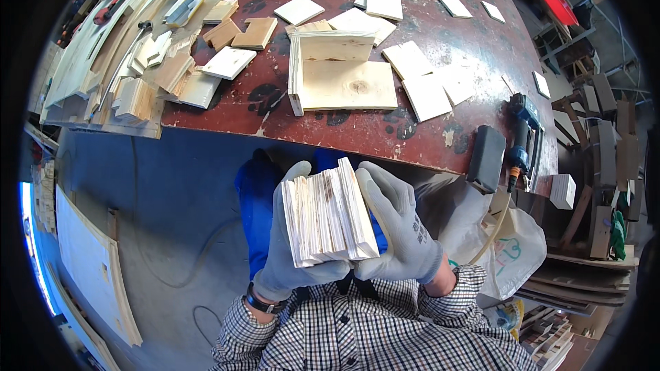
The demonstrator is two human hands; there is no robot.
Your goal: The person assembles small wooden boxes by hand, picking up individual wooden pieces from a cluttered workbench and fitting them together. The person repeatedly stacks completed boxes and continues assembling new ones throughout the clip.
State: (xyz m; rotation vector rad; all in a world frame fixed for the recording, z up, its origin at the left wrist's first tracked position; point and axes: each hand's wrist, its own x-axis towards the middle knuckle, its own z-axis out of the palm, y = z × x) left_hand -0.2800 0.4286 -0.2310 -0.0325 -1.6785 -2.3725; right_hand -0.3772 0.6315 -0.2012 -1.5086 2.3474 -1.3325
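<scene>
The left hand [278,254], in a grey glove, wraps the left side and underside of a stack of thin wood pieces [328,216], fingers clamped on it. The right hand [402,227] presses the other side, so the stack is squeezed between the two palms, over the lap and just short of the table edge. Only that sideways squeeze seems to bind the loose pieces: if either palm eases, middle ones could slide out and drop to the floor. At the right, one piece sticks up past the rest at the far end and could snag or slip. Rough edges could also catch the gloves.

Around, from the left: a pale board [100,261] leans low, then wood blocks [137,99] crowd the corner of the red table [495,34]. A wooden corner piece [350,86] stands straight ahead, taking up the near part, with flat squares [426,96] beside it. Further right, a black block [487,158] and a power tool [526,137] sit at the edge; the tool's hose [504,213] hangs by a white bag [529,240], where a sleeve could catch it.
</scene>
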